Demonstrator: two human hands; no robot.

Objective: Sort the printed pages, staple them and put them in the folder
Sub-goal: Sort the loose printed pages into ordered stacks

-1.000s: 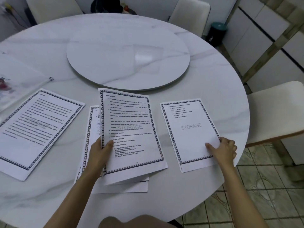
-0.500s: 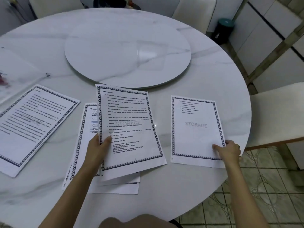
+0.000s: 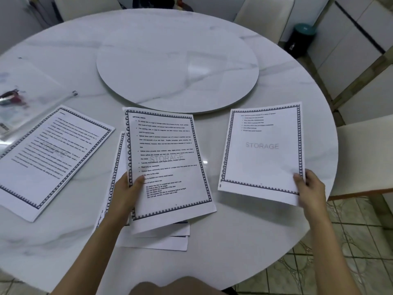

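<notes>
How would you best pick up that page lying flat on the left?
The left page lies flat and angled on the table, so likely peel up and pinch its near corner, which points toward the person, coming from that side.

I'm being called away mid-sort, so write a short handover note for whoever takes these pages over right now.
Left hand grips the Optical Discs page by its left edge, over the loose stack.
Right hand pinches the near right corner of the sparse STORAGE page.
A text-filled page lies flat at left, with the clear folder beyond it on the table.
Done: pages partly spread out.
Left: finish the order, staple, file in the folder.
</notes>
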